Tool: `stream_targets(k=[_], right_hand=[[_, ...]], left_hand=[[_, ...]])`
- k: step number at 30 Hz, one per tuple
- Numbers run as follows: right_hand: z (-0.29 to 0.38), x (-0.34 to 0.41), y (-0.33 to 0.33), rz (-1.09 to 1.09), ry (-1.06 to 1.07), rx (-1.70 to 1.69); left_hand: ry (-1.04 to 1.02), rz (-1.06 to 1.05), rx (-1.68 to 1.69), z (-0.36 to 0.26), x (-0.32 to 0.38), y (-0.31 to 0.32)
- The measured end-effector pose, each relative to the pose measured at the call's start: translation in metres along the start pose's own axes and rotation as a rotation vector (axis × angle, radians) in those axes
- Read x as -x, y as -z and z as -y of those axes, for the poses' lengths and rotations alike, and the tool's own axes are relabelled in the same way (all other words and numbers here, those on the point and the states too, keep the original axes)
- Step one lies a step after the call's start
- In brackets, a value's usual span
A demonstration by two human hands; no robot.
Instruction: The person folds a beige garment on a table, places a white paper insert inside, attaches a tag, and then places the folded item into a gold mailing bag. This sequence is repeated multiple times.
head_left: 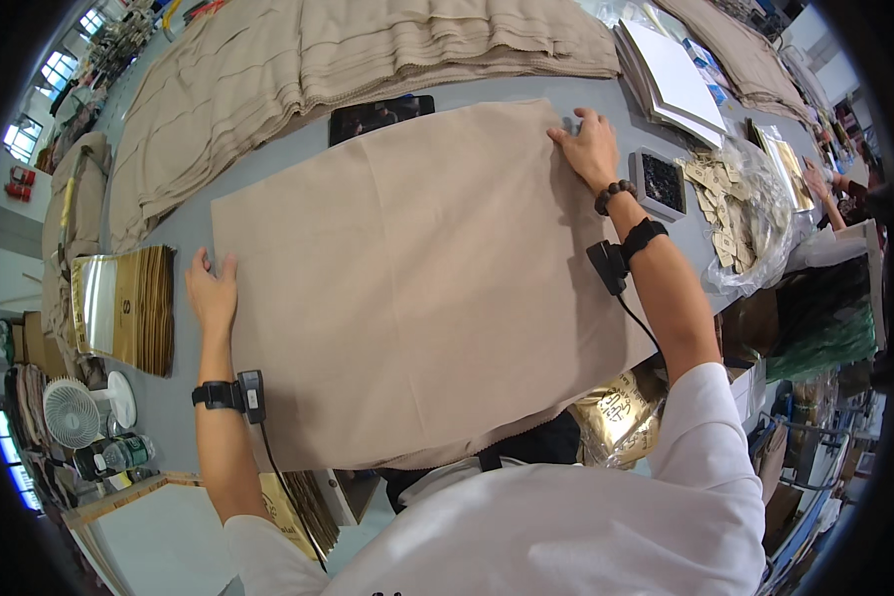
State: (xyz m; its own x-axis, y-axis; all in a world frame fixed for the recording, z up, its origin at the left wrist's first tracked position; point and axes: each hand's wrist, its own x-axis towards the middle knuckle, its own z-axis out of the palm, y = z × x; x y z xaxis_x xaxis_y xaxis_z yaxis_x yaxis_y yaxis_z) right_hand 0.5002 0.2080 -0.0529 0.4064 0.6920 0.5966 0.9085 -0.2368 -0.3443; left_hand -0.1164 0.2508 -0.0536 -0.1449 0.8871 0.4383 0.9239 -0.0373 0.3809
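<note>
A folded beige cloth [395, 283] lies spread before me, its near edge hanging over the table's front by my waist. Beside its left edge is my left hand [212, 292], thumb and fingers apart and nothing in the grasp. My right hand [590, 149] is at the far right corner of the cloth, fingers spread, its thumb close to the edge. Whether either hand touches the fabric is hard to tell. Part of a phone or tablet with a lit screen [380, 119] shows behind the cloth's far edge.
Stacked beige cloths [357, 45] fill the back. Gold packaging bags [123, 309] and a white fan [73, 412] stand left. To the right are white sheets [674, 74], a grey box of small black pieces [661, 182] and a plastic bag of tags [730, 208]. Another person's hand [818, 182] shows far right.
</note>
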Motion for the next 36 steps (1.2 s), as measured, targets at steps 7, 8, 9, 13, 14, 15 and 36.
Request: stream_targets(k=[7,8,9,13,14,15,36], right_hand=[[0.016,-0.023,-0.003,0.381,-0.263,-0.235],[0.026,-0.031,-0.002,0.342,-0.318,-0.373],[0.037,-0.033,0.001,0.318,-0.434,-0.485],[0.055,-0.034,0.050,0.196,-0.246,-1.017],[0.052,-0.027,0.069,0.180,-0.191,-1.089],[0.045,-0.010,0.090,0.163,-0.067,-1.168],[0.086,0.108,0.130,0.501,0.473,-0.406]], left_hand=[[0.131,0.277,0.048,0.001,-0.034,-0.009],[0.126,0.310,0.024,0.001,-0.040,-0.005],[0.145,0.246,0.131,0.001,-0.046,0.002],[0.209,0.076,0.732,0.009,-0.035,0.047],[0.216,0.040,0.926,0.014,-0.026,0.062],[0.195,0.030,1.098,0.023,-0.008,0.080],[-0.144,0.367,0.225,0.036,0.157,0.131]])
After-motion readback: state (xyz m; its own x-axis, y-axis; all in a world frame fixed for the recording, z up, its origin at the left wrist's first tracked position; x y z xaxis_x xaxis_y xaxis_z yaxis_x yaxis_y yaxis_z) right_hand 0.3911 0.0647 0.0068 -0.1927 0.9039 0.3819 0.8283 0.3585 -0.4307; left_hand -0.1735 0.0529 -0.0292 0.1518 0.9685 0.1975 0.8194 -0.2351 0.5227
